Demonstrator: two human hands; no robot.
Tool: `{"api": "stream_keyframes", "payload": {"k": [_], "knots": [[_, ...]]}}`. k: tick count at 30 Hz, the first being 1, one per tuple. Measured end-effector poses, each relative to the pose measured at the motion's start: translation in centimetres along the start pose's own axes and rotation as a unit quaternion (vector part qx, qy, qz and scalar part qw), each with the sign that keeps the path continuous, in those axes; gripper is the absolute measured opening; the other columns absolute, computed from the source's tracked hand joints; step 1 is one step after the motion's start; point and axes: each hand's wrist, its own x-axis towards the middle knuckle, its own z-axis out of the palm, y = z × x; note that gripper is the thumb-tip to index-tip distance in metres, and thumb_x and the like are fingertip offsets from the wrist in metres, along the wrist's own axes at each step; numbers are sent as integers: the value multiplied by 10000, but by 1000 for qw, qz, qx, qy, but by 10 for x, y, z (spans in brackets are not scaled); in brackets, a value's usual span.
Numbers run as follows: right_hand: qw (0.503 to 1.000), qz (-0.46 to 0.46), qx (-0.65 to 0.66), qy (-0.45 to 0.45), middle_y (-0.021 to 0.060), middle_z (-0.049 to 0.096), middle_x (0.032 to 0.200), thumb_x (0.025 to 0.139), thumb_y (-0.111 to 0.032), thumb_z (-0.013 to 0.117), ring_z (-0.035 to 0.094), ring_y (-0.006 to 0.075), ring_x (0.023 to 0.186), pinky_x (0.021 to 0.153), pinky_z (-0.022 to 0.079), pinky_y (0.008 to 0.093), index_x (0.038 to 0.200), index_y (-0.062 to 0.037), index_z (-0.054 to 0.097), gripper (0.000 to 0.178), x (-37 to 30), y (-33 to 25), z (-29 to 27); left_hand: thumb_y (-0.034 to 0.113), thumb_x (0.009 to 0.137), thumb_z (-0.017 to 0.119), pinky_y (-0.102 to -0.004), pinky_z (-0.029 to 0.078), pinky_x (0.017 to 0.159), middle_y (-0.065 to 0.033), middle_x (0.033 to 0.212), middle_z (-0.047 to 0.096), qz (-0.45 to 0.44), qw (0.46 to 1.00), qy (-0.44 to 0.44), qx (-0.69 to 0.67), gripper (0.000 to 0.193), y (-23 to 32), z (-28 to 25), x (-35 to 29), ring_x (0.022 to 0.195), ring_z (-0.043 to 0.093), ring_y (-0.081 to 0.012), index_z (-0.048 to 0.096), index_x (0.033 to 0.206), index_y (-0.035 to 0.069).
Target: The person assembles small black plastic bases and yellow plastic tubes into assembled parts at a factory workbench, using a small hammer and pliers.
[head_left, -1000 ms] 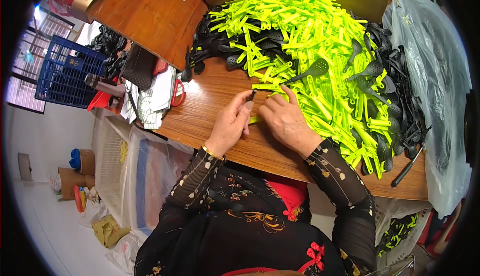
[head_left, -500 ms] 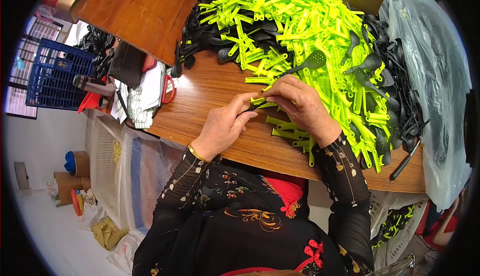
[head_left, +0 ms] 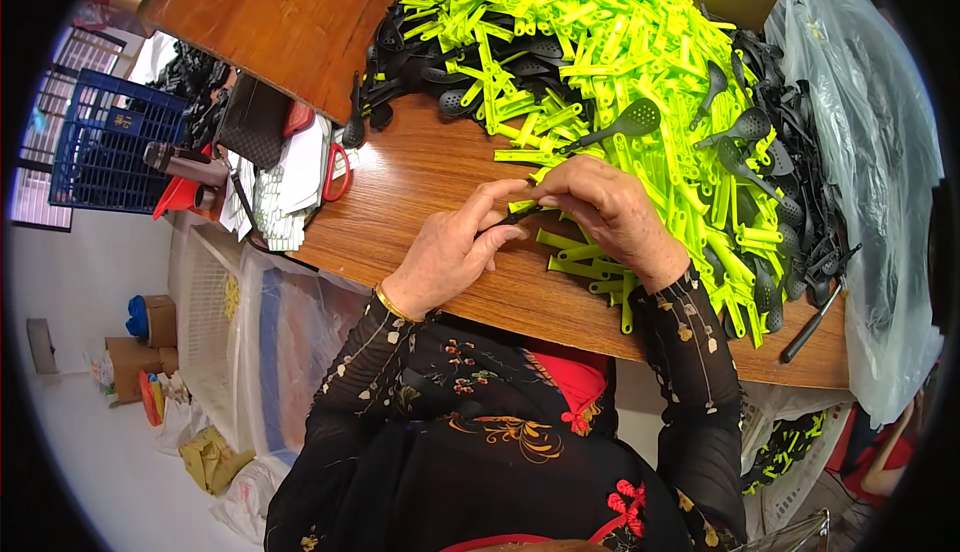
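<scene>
My left hand (head_left: 450, 257) is closed in a pinch around a thin black piece (head_left: 518, 217), whose ends my fingers mostly hide. Right beside it, my right hand (head_left: 610, 212) has its fingertips pressed together against the left fingertips. What those right fingers grip is too small and covered to make out. Just beyond the right hand, a black slotted spoon (head_left: 636, 118) lies on a large heap of lime-green handles (head_left: 620, 42), its stem pointing toward my knuckles. Several loose green handles (head_left: 585, 257) lie on the table under my right wrist.
Black slotted utensils (head_left: 790, 212) crowd the heap's right side, against a clear plastic bag (head_left: 860, 182). A black-handled tool (head_left: 812, 324) lies near the front right edge of the wooden table (head_left: 400, 177). Red scissors (head_left: 337, 174) and papers (head_left: 280, 197) are at left.
My hands have come closer together at the fingertips. The lime-green bit that showed between them is now out of sight. The view has shifted slightly.
</scene>
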Motion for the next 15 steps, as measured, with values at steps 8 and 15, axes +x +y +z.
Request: {"api": "stream_keyframes", "payload": {"k": [8,15], "knots": [[992,66,56,-87,90,767,922,971,-110,739,752,270,847,746,587,360,1001,-44,764,77,-3,2,-4,162,1044,649,-353,560,627,-76,916,798,-2,999,-34,-1,390,-3,-2,-6,604,696,-228,557,1418,103],[992,45,74,-86,85,774,896,979,-151,747,754,263,825,723,582,362,995,-52,771,102,-4,-4,-4,162,1052,626,-346,572,638,-78,927,804,-8,998,-57,8,359,1,-5,-8,620,719,-217,586,1401,89]]}}
